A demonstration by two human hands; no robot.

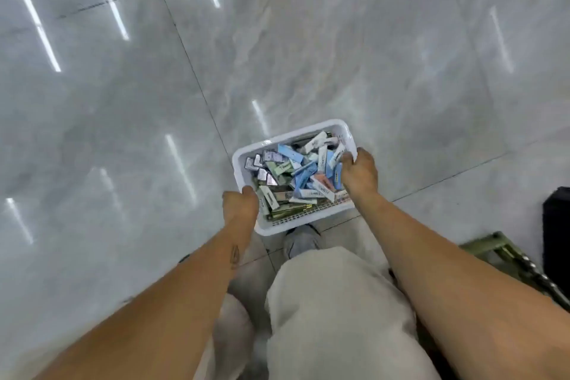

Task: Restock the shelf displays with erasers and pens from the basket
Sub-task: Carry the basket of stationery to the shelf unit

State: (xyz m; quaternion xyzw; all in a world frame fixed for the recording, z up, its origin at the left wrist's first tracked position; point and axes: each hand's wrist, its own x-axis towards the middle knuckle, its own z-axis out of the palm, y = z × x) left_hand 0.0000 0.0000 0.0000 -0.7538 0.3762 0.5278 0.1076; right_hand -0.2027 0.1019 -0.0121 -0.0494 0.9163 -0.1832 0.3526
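Your forearms run forward over your knees to the white basket (308,219) straight ahead, low over the tiled floor (123,86). Your left hand (240,205) grips its near-left corner, your right hand (359,171) curls over the right rim; its long axis slants far-right. Boxed erasers and pens (303,170) fill it. No shelf shows, so carrying comes next.

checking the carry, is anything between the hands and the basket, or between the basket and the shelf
Nothing is between them: the left hand and right hand both grip the rim of the basket, which is full of small packs. No shelf is in view, only bare floor ahead, so the way to it cannot be judged.
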